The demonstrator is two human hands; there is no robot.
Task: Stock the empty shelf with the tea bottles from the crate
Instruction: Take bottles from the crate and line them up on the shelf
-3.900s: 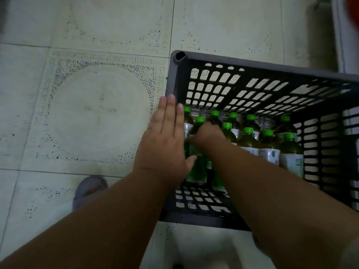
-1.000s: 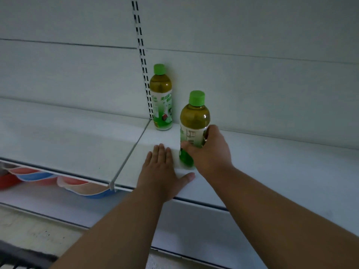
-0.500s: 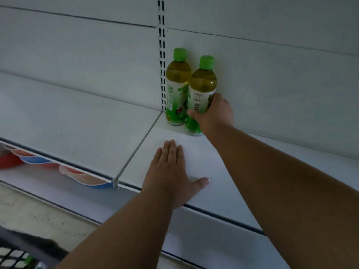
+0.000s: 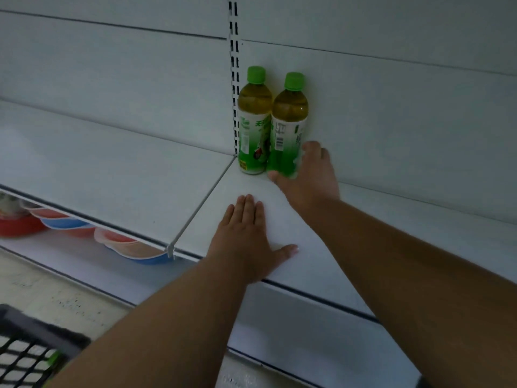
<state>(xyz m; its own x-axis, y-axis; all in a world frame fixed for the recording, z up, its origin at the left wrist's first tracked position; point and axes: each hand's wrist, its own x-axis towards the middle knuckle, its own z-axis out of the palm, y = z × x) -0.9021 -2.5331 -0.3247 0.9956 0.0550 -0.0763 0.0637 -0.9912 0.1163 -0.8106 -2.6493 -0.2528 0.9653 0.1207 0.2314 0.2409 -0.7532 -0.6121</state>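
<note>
Two green-capped clear plastic tea bottles (image 4: 272, 121) upright, touching, centre frame on white metal shelf (image 4: 117, 175). Right hand (image 4: 306, 175) loosely cupping right bottle's base (thumb touching, fingers relaxed). Left hand (image 4: 249, 238) flat on shelf. Likely full, rigid, smooth; best gripped mid-label.

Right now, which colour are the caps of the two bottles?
Bright green, both caps, seen in the head view.

Two green-capped tea bottles (image 4: 272, 124) upright, touching, on shelf (image 4: 363, 219).

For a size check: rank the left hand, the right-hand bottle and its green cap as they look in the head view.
1. Bottle and left hand: similar, hand nearer, so unranked.
2. Cap: clearly smallest.
</note>
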